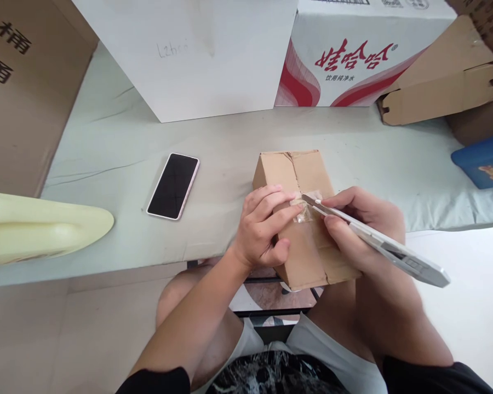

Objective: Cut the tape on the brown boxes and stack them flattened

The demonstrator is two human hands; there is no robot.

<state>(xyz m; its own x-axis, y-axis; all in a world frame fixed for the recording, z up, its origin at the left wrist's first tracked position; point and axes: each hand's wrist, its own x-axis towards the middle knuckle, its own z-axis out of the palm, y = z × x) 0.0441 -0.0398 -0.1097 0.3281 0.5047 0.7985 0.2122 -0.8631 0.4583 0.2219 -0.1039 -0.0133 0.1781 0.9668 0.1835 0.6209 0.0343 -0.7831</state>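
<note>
A small brown cardboard box (302,175) lies at the near edge of the pale table (119,164), jutting over it toward my lap. My left hand (261,227) is closed on the box's left side, with the fingers lying over the clear tape on its top. My right hand (353,221) grips a silver utility knife (388,243). The knife's blade tip rests on the clear tape (306,210) at the box's middle seam, right beside my left fingertips.
A black phone (173,186) lies face up to the left of the box. A large white box (197,54), a red-and-white carton (353,54) and brown cartons stand at the back and sides. A pale yellow plastic object (36,227) sits at the left, a blue item (482,161) at the right.
</note>
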